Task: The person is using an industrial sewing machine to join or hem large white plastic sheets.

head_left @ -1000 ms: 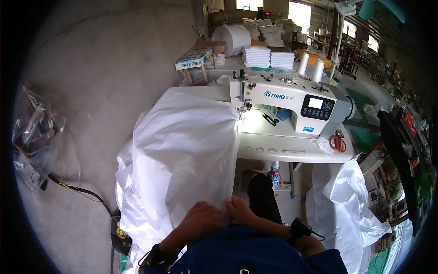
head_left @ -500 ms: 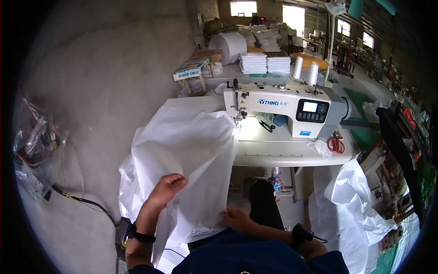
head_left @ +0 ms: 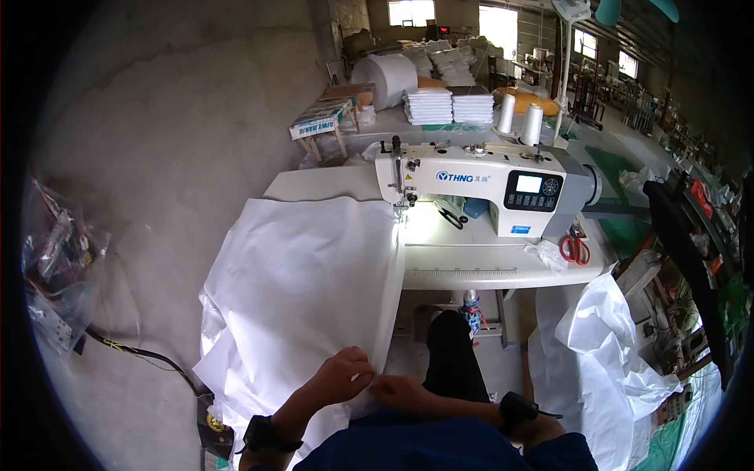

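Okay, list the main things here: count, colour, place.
Long sewing machine: one, white and grey, centre
Smooth table: one, pale, under machine
Large thin sheet: one, white, over table's left
Tall thread cones: two, white, behind machine
Looped scissors: one, red, table's right end
Small scissors: one, black, under machine's arm
Flat folded stacks: two, white, background
Big cylindrical roll: one, white, background
Crumpled sheet: one, white, right foreground
Left hand: one, bare, over large sheet
Right hand: one, bare, beside left hand
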A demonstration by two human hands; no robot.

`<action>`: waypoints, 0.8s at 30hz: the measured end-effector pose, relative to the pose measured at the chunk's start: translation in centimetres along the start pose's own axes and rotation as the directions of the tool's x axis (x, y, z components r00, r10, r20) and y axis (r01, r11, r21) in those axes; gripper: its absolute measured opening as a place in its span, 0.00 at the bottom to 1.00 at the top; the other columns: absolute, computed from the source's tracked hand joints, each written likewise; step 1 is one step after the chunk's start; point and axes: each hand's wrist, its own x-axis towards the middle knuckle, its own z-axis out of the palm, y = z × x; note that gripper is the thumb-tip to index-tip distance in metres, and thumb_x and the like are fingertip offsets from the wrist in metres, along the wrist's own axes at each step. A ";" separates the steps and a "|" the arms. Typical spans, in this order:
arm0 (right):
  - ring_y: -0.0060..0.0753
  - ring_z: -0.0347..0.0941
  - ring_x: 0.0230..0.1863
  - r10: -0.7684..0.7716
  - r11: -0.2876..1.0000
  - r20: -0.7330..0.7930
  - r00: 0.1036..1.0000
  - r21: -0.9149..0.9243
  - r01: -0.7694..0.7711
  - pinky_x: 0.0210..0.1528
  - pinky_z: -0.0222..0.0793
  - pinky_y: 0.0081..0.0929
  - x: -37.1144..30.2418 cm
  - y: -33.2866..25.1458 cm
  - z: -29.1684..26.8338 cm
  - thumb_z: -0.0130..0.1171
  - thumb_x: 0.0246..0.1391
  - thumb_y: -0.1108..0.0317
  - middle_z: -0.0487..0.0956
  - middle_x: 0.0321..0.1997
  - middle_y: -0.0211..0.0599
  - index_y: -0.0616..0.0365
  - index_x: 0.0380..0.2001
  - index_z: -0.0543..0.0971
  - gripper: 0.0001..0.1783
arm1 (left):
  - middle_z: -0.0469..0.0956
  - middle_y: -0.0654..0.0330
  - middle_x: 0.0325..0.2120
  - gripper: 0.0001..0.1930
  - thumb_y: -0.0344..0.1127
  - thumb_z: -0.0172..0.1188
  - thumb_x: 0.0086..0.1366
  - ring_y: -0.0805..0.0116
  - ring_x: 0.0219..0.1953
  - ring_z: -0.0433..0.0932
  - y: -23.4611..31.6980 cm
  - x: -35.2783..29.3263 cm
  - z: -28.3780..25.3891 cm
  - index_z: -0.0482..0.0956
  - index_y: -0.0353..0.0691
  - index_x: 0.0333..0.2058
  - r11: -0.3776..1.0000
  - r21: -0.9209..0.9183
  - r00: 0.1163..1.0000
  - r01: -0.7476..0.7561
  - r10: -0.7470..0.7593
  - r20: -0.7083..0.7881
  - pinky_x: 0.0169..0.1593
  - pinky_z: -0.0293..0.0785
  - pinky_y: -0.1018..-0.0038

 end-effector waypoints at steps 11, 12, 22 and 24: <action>0.47 0.76 0.38 -0.022 0.983 -0.183 0.983 -0.184 -0.012 0.45 0.70 0.36 5.8 2.5 -5.0 0.51 0.56 0.61 0.78 0.36 0.48 0.58 0.44 0.74 0.16 | 0.69 0.45 0.17 0.10 0.36 0.54 0.58 0.50 0.21 0.72 1.4 0.0 -0.3 0.69 0.34 0.25 0.855 -0.030 0.836 0.518 -0.514 -0.194 0.26 0.67 0.64; 0.46 0.76 0.38 -0.046 0.972 -0.426 0.903 -0.229 -0.059 0.44 0.70 0.35 7.4 2.7 -6.6 0.51 0.55 0.62 0.78 0.37 0.48 0.58 0.47 0.73 0.18 | 0.69 0.45 0.17 0.10 0.36 0.54 0.58 0.50 0.21 0.72 2.1 0.1 -0.8 0.69 0.34 0.25 0.854 -0.034 0.835 0.519 -0.515 -0.194 0.26 0.67 0.64; 0.49 0.77 0.37 -0.170 0.965 0.178 0.969 0.229 0.127 0.37 0.72 0.42 14.4 10.5 7.9 0.49 0.55 0.67 0.78 0.37 0.52 0.63 0.41 0.73 0.13 | 0.74 0.52 0.17 0.09 0.39 0.53 0.57 0.48 0.23 0.75 2.0 0.5 -0.8 0.74 0.42 0.25 0.886 0.406 0.954 0.224 -0.285 0.094 0.28 0.71 0.56; 0.49 0.77 0.37 -0.222 0.961 -0.010 0.975 0.168 0.220 0.37 0.72 0.42 14.1 10.2 4.2 0.48 0.55 0.67 0.77 0.38 0.53 0.63 0.41 0.73 0.13 | 0.73 0.54 0.15 0.06 0.35 0.52 0.55 0.51 0.21 0.76 1.0 0.0 0.6 0.72 0.41 0.23 0.930 0.352 0.991 0.108 -0.129 0.038 0.24 0.71 0.59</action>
